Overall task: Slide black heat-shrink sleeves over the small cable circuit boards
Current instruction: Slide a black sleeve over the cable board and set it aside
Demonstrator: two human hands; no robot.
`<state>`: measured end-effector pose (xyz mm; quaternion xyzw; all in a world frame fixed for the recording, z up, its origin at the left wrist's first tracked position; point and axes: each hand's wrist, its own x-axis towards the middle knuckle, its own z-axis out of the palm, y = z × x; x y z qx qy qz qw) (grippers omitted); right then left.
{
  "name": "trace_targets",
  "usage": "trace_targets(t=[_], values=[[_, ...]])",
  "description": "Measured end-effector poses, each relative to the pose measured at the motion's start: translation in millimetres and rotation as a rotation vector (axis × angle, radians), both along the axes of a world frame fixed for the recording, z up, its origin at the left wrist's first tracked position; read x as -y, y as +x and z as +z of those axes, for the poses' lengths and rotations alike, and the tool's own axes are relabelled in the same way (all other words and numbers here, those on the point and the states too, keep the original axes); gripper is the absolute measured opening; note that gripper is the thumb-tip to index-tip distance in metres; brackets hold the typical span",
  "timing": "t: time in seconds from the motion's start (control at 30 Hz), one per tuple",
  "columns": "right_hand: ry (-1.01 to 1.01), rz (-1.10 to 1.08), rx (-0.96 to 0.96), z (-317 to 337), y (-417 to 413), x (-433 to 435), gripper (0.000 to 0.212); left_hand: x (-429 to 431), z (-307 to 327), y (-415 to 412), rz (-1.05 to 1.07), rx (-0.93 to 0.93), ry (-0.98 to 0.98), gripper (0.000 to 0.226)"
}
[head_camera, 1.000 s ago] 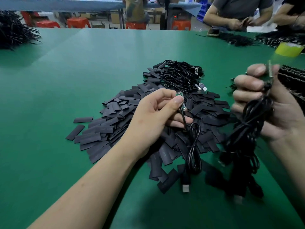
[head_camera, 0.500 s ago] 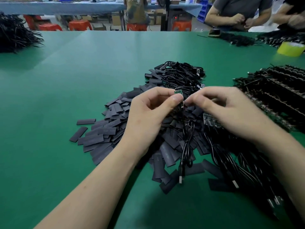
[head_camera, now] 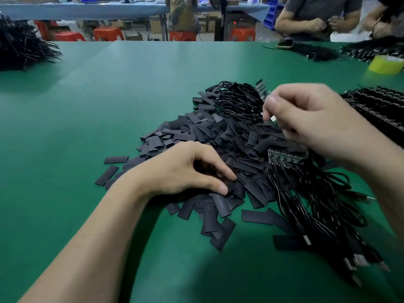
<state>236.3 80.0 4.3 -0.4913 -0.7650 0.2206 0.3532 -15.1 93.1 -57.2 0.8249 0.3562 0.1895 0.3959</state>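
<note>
Left hand (head_camera: 185,169) on the black sleeve heap (head_camera: 218,132), right hand (head_camera: 310,119) above it near tangled cables (head_camera: 238,99), on a green table (head_camera: 109,95).

We work under bright, even overhead light that lays a pale sheen on the green table (head_camera: 109,106) beyond the pile of sleeves (head_camera: 196,132) and soft shadows in front of it. Right of the pile, our right hand (head_camera: 306,119) and the cable plugs (head_camera: 358,261) smear with motion blur.

The table (head_camera: 109,106) is plain green. The sleeves (head_camera: 196,132) and cables (head_camera: 317,204) are black. The tape roll (head_camera: 385,64) is yellow, the stools (head_camera: 108,33) red.
</note>
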Motion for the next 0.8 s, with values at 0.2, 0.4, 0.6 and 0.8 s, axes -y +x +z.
trace_targets(t=[0.2, 0.4, 0.6, 0.8], values=[[0.065, -0.005, 0.388, -15.6, -15.8, 4.2, 0.028, -2.2, -3.8, -0.1, 0.017, -0.017, 0.065, 0.015], [0.039, -0.011, 0.109, -45.7, -17.7, 2.8, 0.030, 0.7, -8.1, 15.4, 0.244, 0.394, -0.006, 0.006], [-0.102, 0.072, -0.120, -44.7, -17.3, -4.1, 0.022, 1.6, -13.1, 28.8, 0.364, 0.610, -0.033, 0.009], [-0.139, 0.073, -0.175, -49.6, -15.6, -9.5, 0.025, 1.5, -18.5, 28.3, 0.441, 0.317, 0.489, 0.028]])
